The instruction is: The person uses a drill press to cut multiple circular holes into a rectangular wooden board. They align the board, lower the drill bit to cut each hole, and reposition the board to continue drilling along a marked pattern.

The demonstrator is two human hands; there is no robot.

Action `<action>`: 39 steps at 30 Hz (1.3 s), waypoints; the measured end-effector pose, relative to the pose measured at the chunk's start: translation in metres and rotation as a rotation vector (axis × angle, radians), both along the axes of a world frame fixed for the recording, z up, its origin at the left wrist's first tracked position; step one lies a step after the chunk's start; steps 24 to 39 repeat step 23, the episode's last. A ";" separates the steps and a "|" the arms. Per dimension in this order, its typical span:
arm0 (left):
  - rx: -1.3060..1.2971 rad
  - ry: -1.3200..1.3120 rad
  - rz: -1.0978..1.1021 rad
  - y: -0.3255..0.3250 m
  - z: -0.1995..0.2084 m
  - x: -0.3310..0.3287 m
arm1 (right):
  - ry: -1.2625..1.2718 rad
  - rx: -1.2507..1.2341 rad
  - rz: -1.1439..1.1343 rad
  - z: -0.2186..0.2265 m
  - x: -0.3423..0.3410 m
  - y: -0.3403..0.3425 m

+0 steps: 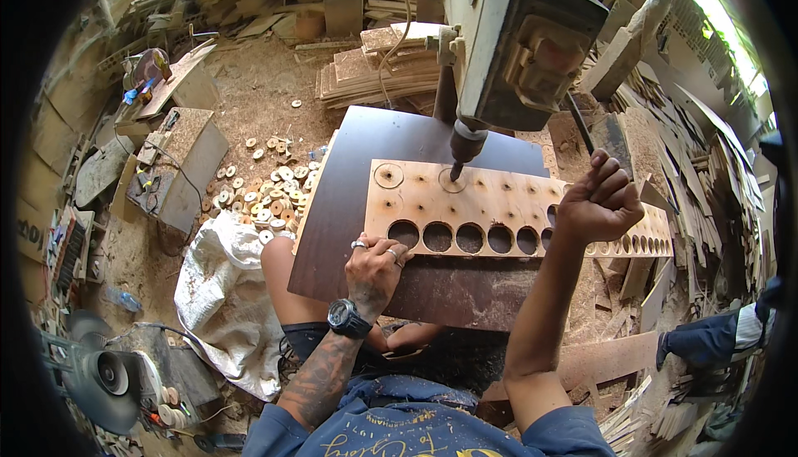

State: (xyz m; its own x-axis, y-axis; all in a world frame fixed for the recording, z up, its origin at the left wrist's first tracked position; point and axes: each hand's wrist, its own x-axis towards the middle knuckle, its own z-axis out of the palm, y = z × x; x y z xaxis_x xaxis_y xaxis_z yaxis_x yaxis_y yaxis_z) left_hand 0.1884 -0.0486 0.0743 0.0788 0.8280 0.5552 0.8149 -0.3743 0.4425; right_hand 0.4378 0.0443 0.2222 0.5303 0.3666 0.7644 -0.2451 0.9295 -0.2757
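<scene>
A long plywood board (416,199) lies on the dark table top (332,233) of a drill press (515,50). Along its near edge runs a row of round cut-out holes, with small dark drilled marks in rows behind. Two ringed circles show near its far left edge. The drill press's bit (456,171) points down at one of these circles; whether it touches the wood, I cannot tell. My left hand (374,267), wearing rings, is closed on the board's near left corner. Raised at the right, my right hand (600,199) has its fingers closed round the end of the dark feed lever (579,123).
Many loose wooden discs (270,195) lie heaped on the floor left of the table, beside a white sack (224,299). Stacked wood sheets (382,71) stand behind. A fan (104,374) is at the lower left. Another person's trousered leg (706,341) shows at the right.
</scene>
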 end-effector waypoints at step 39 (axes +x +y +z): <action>-0.015 -0.017 0.015 0.001 -0.005 0.000 | 0.087 -0.076 0.038 0.030 -0.005 -0.003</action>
